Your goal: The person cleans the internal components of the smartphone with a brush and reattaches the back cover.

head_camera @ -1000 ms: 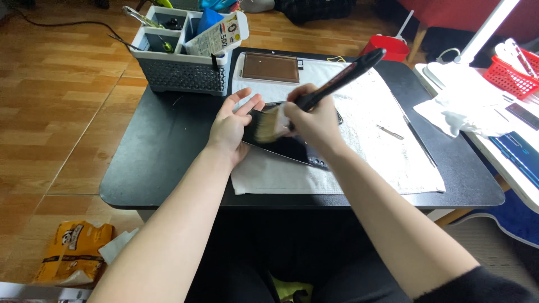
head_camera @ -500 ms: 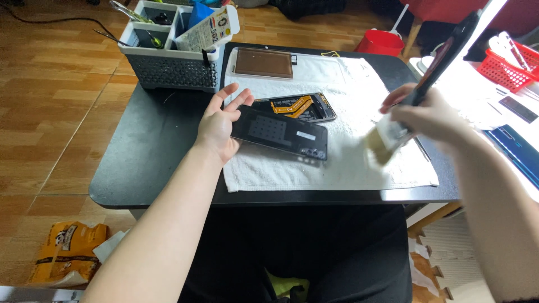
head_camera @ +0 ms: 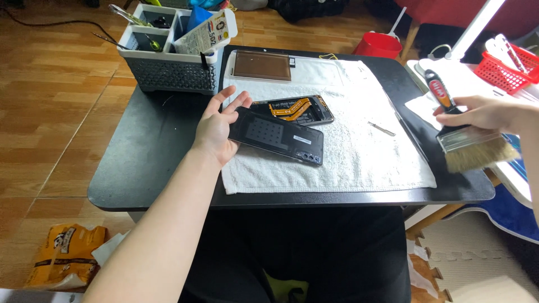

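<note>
One brush [head_camera: 470,143] in right hand [head_camera: 477,112], one back cover [head_camera: 278,135] under left hand [head_camera: 216,130]

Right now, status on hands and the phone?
Left hand flat on black phone back cover, on white towel. Right hand holds paintbrush off to the side. Nothing in the way.

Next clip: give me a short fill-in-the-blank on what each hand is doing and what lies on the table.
1. The right hand holds a wide ____ with pale bristles, off the table's right edge.
2. The left hand rests on a dark phone back cover lying on a white ____.
3. Behind the cover lies an opened phone showing ____ ribbon cables.
4. The grey organiser basket stands at the table's far ____ corner.

Missing words: brush; towel; orange; left
</note>
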